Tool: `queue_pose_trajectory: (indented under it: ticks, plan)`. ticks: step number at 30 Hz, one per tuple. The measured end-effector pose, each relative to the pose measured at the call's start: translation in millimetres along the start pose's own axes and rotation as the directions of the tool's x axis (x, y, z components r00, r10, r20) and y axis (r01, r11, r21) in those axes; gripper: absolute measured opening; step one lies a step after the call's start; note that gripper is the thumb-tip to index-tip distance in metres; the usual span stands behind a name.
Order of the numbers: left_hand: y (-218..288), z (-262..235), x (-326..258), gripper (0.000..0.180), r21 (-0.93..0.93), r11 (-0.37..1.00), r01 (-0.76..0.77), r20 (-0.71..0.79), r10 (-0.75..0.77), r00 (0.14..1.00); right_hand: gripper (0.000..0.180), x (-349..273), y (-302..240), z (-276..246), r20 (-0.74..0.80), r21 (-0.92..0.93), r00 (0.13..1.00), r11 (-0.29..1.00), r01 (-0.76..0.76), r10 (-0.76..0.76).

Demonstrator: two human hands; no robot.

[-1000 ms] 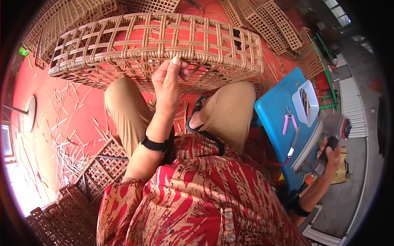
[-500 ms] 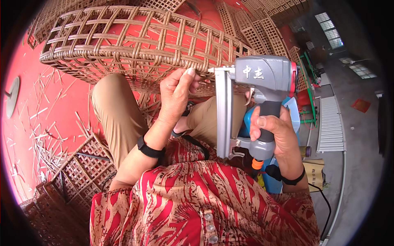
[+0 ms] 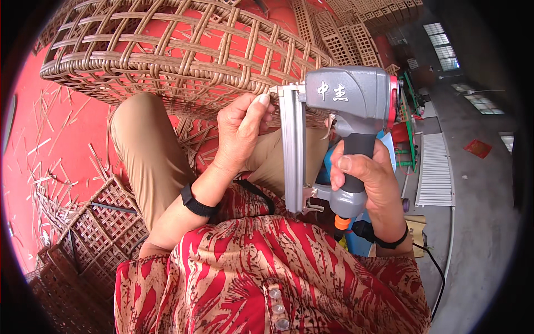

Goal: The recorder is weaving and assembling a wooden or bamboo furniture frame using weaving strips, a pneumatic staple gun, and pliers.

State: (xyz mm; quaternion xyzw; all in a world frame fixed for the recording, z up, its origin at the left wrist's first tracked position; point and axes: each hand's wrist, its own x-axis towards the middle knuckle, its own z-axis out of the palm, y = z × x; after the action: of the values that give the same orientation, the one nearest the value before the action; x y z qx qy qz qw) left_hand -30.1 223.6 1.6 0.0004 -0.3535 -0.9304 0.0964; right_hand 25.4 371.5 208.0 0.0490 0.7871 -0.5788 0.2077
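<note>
Curled round the nail gun [image 3: 351,92], my right hand [image 3: 371,173] seemingly aligns its nose [image 3: 273,89] toward nine o'clock; left hand [image 3: 241,127] pinches the wicker rim [image 3: 214,72]; firing likely needs steadiness.

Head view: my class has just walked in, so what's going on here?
A person's left hand pinches the braided rim of a woven wicker piece. The right hand grips a grey nail gun by its handle, its nose close to the rim beside the left thumb. Whether it touches is hard to tell. Loose strips lie on the red floor.
</note>
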Motion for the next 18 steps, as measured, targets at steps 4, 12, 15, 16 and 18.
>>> queue_pose_trajectory:
  ticks: [4,12,15,16,18]
  plan:
    - [2.6,1.6,-0.5,0.026,0.011,1.0,0.005,-0.008,-0.005,1.0,0.018,-0.4,-3.1,5.0,-0.034,-0.078,0.999,0.997,0.008,-0.011]
    - [6.9,2.4,-3.7,0.025,0.059,0.998,0.022,-0.006,-0.022,1.0,0.02,-0.3,-10.7,4.5,-0.038,-0.16,0.999,0.987,-0.001,-0.005]
    - [5.8,-1.9,-1.7,0.023,0.055,0.998,-0.005,0.021,0.004,1.0,0.023,3.1,-16.1,6.9,-0.035,-0.248,0.999,0.969,0.01,-0.019]
    - [4.7,-3.8,-1.5,0.024,0.066,0.998,-0.011,0.024,0.009,1.0,0.025,4.5,-16.9,8.4,-0.029,-0.285,0.999,0.958,0.005,-0.014]
    - [3.3,-5.0,-0.9,0.024,0.057,0.998,-0.027,0.016,0.027,1.0,0.028,6.1,-23.1,9.3,-0.02,-0.353,1.0,0.936,0.001,-0.009]
